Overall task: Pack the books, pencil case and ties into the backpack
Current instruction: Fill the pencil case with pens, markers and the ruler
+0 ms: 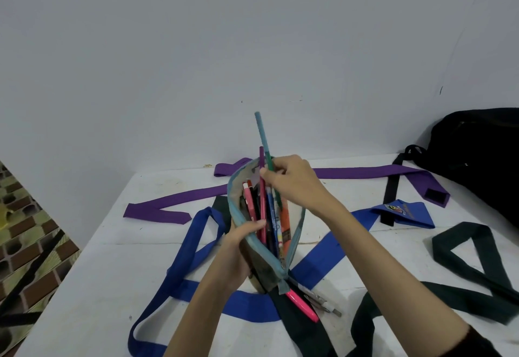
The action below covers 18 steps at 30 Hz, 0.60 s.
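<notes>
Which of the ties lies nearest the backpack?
The purple tie: its wide end reaches beside the black backpack. The blue tie and dark green tie lie farther.

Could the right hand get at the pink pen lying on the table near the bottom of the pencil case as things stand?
Probably not at once: the right hand is pinching pencils over the open pencil case. The pink pen lies uncovered on the table, so once emptied, that hand looks free to reach it.

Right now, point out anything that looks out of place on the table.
A pink pen and a metal tool lie loose on the table beside the open pencil case, not inside it. The ties sprawl tangled; the blue tie loops over the table's near edge.
</notes>
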### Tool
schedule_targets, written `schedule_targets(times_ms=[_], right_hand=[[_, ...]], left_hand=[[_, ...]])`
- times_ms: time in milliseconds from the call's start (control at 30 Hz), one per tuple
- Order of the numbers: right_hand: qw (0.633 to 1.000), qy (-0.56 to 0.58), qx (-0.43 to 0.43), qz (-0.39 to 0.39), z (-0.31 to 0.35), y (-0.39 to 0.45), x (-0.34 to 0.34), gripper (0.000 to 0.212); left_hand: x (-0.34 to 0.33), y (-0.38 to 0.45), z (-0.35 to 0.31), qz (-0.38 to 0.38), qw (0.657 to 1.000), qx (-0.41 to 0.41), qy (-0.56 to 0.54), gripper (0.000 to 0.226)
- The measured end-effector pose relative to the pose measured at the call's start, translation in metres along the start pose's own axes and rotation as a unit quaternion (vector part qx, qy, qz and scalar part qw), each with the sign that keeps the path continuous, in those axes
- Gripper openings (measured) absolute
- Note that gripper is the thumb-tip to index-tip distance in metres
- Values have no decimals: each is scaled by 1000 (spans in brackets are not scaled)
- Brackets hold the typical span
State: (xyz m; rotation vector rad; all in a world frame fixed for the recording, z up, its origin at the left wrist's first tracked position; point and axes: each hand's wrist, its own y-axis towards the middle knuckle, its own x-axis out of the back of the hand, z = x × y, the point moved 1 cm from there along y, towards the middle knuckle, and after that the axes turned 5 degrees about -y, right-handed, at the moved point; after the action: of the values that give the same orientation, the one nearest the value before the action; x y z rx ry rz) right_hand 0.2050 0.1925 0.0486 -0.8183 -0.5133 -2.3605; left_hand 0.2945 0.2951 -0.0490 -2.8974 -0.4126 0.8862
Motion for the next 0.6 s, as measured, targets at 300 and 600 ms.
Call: schedule_targets(times_ms=[300,600], right_hand=[[998,47,-17,-42,5,16,-7,24],[991,87,-26,-95,2,21,-7,18]], left_hand=[[-6,-1,1,12,1000,14,-15,89],[-7,-2,0,30,999,20,-39,76]])
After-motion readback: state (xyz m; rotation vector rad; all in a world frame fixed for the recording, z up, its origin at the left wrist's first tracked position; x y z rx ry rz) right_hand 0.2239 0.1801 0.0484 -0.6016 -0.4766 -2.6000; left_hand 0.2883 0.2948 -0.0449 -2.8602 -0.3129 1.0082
